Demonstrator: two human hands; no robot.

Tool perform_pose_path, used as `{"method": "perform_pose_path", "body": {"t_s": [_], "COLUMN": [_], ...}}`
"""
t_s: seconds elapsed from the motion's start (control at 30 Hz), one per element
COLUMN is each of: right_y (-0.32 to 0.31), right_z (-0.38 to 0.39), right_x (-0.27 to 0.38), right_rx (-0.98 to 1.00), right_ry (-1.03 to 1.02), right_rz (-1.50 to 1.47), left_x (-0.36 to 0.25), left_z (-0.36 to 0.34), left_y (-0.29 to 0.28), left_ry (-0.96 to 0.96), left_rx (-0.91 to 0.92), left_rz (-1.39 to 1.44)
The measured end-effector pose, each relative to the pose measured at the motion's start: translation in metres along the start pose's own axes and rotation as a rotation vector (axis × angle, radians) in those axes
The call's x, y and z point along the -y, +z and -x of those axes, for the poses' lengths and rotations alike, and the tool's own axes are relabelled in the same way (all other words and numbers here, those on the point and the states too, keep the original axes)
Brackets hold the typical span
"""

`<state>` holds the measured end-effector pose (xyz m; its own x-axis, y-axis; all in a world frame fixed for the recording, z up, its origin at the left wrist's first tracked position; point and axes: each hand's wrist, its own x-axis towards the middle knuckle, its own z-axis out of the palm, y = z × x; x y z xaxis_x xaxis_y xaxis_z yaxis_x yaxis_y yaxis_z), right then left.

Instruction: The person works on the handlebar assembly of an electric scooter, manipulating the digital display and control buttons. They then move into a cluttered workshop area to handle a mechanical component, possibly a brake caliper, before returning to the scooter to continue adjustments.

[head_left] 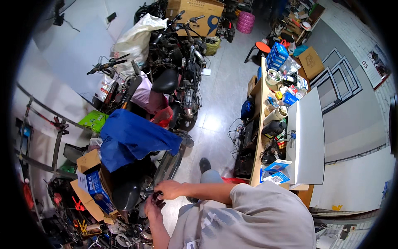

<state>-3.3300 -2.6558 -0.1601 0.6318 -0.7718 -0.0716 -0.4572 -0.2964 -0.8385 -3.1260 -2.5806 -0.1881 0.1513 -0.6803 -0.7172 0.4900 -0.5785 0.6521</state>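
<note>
My right hand (168, 189) reaches in from the right, its fingers closed at a small dark part (157, 196). Just below it, my left hand (153, 208) is curled close to the same spot; what its fingers hold is too small and dark to make out. Both hands are right beside a glossy black rounded piece (127, 196) that looks like a saddle. Beyond them, a blue cloth (134, 139) is draped over a vehicle, with a dark footboard (168, 166) showing below it.
Left of my hands stands an open cardboard box (89, 162) with a blue-and-white package (100, 191). Loose tools and parts crowd the lower left. Bikes with a black saddle (165, 81) stand farther off. To the right runs a cluttered wooden counter (257, 159) with a white panel (309, 141).
</note>
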Motion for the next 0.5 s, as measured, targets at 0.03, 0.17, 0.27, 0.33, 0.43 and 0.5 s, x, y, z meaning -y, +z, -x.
{"method": "perform_pose_path", "body": {"t_s": [0.03, 0.17, 0.27, 0.33, 0.43, 0.5], "right_y": [0.003, 0.009, 0.021, 0.026, 0.033, 0.045], "right_z": [0.0, 0.004, 0.008, 0.01, 0.011, 0.016], "right_x": [0.023, 0.07, 0.058, 0.035, -0.005, -0.048], "right_rx": [0.016, 0.095, 0.085, 0.093, 0.099, 0.132], "right_ry": [0.003, 0.047, 0.112, 0.152, 0.204, 0.209], "right_rz": [0.033, 0.162, 0.109, 0.073, -0.054, -0.189], "left_x": [-0.002, -0.009, -0.013, -0.008, 0.026, 0.053], "left_z": [0.004, 0.029, 0.065, 0.086, 0.103, 0.128], "left_y": [0.001, 0.007, 0.005, -0.003, -0.055, -0.109], "left_ry": [0.032, 0.079, 0.059, 0.159, 0.329, 0.329], "left_rx": [0.042, -0.011, 0.035, -0.034, -0.427, -0.692], "left_rz": [0.063, 0.138, 0.06, 0.003, -0.374, -0.598]}}
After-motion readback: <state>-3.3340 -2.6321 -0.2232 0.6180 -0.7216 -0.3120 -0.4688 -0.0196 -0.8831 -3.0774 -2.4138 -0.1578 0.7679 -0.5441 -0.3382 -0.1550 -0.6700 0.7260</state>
